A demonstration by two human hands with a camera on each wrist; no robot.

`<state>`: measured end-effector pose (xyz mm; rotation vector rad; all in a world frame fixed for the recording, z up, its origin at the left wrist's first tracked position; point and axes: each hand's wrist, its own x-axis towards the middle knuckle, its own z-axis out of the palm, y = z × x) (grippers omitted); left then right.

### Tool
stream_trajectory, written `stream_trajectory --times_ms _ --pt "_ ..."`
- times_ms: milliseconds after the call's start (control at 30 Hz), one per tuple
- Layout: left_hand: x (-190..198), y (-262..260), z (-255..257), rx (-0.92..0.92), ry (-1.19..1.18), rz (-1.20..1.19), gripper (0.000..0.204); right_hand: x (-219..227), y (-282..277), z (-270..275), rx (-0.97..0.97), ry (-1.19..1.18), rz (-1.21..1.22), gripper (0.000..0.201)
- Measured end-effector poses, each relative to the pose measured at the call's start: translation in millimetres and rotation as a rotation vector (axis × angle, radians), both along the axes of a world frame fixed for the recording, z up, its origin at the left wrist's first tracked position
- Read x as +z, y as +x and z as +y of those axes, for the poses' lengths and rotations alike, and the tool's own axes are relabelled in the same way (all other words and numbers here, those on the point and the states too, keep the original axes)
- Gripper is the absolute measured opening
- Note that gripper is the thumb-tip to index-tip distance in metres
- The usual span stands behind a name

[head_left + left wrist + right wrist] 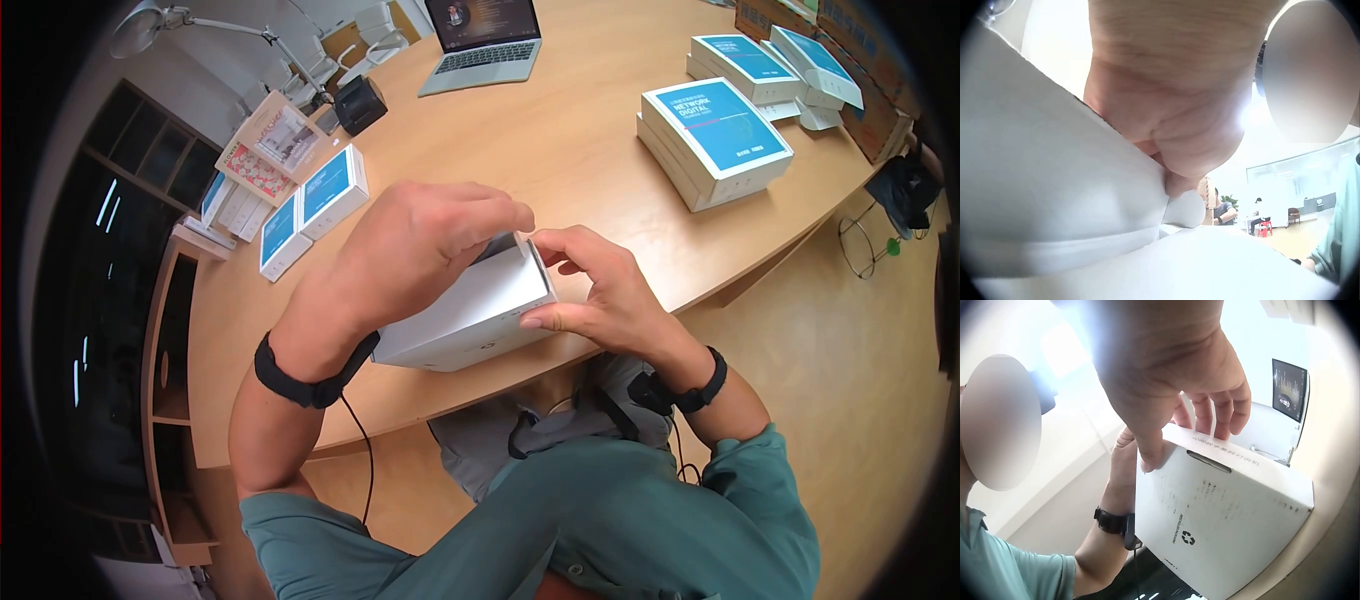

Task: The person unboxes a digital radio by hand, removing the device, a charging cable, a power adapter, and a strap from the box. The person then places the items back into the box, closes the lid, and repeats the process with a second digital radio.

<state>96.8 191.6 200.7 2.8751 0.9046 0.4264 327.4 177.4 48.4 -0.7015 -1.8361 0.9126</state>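
Note:
A white cardboard box (470,315) lies at the table's near edge, its lid partly lifted. Over its top reaches my left hand (425,240), fingers curled at the lid's far edge beside the right end. In the left wrist view the raised lid panel (1066,181) has a rounded tab (1186,209) by the fingertips. My right hand (600,285) holds the box's right end, thumb on the front face and fingers at the end. The right wrist view shows printed text, a recycling mark (1189,538) and a slot (1209,462) on the box. Its inside is mostly hidden.
Blue-and-white boxes are stacked at the right (715,140), with more (750,65) behind. A laptop (485,50) stands open at the back. Left are two blue-topped boxes (330,190), upright books (270,150), a black holder (360,105) and a lamp (145,30).

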Motion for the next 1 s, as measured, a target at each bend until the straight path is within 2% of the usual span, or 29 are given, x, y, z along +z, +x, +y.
stream_trajectory --times_ms 400,500,667,733,800,833,867,933,967,1000 --pt "0.3 0.1 -7.8 -0.005 0.221 0.041 0.028 0.3 -1.6 -3.9 -0.011 0.016 -0.008 0.076" --pt "2.2 -0.7 -11.4 -0.070 0.262 0.062 0.027 2.2 -4.5 -4.8 -0.012 0.038 0.015 0.074" --pt "-5.6 5.2 -28.0 -0.109 0.366 0.213 0.036 5.2 -5.2 -6.7 -0.034 0.019 0.031 0.075" --pt "-7.5 7.6 -37.7 -0.067 0.309 0.246 0.040 7.6 -6.9 -7.4 -0.033 0.003 0.037 0.078" --pt "1.3 5.0 -45.0 0.034 0.099 0.094 0.046 10.9 -6.2 -7.2 -0.031 0.054 0.040 0.085" --pt "16.4 -6.0 -48.9 0.150 -0.057 0.089 0.060 12.4 -4.9 -7.3 -0.008 0.057 0.040 0.085" --pt "23.3 -24.1 -48.5 0.175 -0.054 0.093 0.060 12.9 -2.7 -8.0 -0.001 0.012 0.025 0.086" --pt "37.4 -60.0 -48.6 0.340 -0.101 0.027 0.065 11.2 -1.8 -8.9 0.017 -0.035 0.033 0.088" --pt "43.2 -72.3 -55.1 0.354 -0.097 0.042 0.065 10.1 -1.3 -8.3 0.008 -0.025 0.031 0.087" --pt "47.4 -82.0 -63.2 0.442 -0.187 0.112 0.063 9.5 -0.8 -7.7 -0.004 -0.014 0.025 0.085"
